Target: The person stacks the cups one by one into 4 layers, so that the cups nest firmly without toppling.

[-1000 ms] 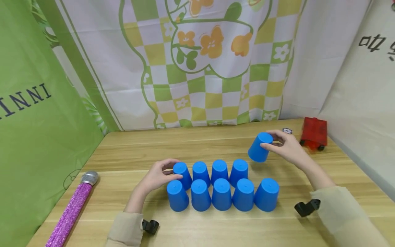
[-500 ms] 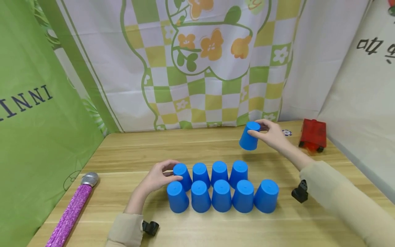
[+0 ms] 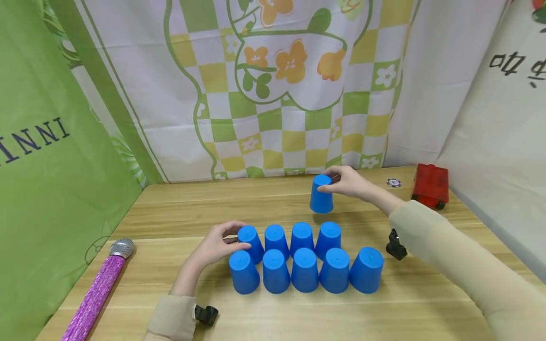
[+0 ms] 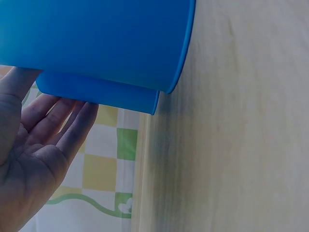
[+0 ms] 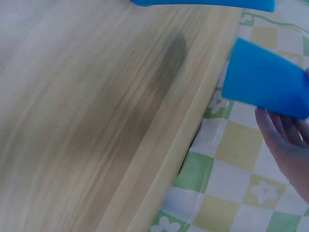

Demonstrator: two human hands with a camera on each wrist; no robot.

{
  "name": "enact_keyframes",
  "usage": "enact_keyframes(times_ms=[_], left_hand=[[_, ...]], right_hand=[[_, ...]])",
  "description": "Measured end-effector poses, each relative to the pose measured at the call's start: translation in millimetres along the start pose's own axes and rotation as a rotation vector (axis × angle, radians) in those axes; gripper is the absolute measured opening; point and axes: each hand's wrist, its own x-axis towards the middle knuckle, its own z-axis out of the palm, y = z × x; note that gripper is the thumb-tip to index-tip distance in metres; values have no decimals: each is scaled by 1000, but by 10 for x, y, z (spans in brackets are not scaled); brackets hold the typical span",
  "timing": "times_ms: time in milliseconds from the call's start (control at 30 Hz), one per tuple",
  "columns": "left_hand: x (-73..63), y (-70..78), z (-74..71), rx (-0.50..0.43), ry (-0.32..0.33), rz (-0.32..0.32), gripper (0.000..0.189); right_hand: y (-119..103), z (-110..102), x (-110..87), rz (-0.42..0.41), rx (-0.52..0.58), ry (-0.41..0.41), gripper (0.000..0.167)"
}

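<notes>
Several upside-down blue cups stand in two rows on the table, among them a front-row cup (image 3: 304, 270). At the left end of the back row, my left hand (image 3: 215, 244) holds a blue cup (image 3: 250, 244) between thumb and fingers. The left wrist view shows those fingers (image 4: 77, 123) along its side, with a front cup (image 4: 96, 38) covering part of it. My right hand (image 3: 347, 182) pinches another upside-down blue cup (image 3: 321, 199) near its base, raised behind the back row. The right wrist view shows this lifted cup (image 5: 265, 79) apart from the table, its shadow on the wood.
A microphone with a glittery purple handle (image 3: 95, 296) lies at the left. Toward the back right are a red toy car (image 3: 431, 186) and a small round chip (image 3: 394, 183). A patterned curtain (image 3: 294, 118) hangs behind the wooden table (image 3: 183, 203).
My right hand has carried its cup leftward, first away from me and then slightly back, to behind the back row. My left hand stays at its cup; the standing cups have not moved.
</notes>
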Motion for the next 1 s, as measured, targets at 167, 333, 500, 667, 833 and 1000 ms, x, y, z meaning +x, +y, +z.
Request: enact_keyframes(times_ms=[167, 333, 500, 667, 833, 1000], left_hand=[[5, -10, 2, -3, 3, 0, 52], [11, -5, 4, -6, -1, 2, 53], [5, -9, -2, -3, 2, 9, 52], [0, -4, 1, 1, 3, 16, 53], [-5, 4, 5, 2, 6, 13, 52], [-3, 9, 8, 0, 6, 12, 51]], right_hand=[[11, 78, 95, -44, -13, -113, 48], [28, 121, 161, -69, -36, -189, 47], [42, 171, 199, -72, -42, -239, 47], [66, 230, 185, -105, -49, -257, 45], [80, 292, 148, -150, -49, -272, 44], [90, 328, 134, -176, -61, -279, 44]])
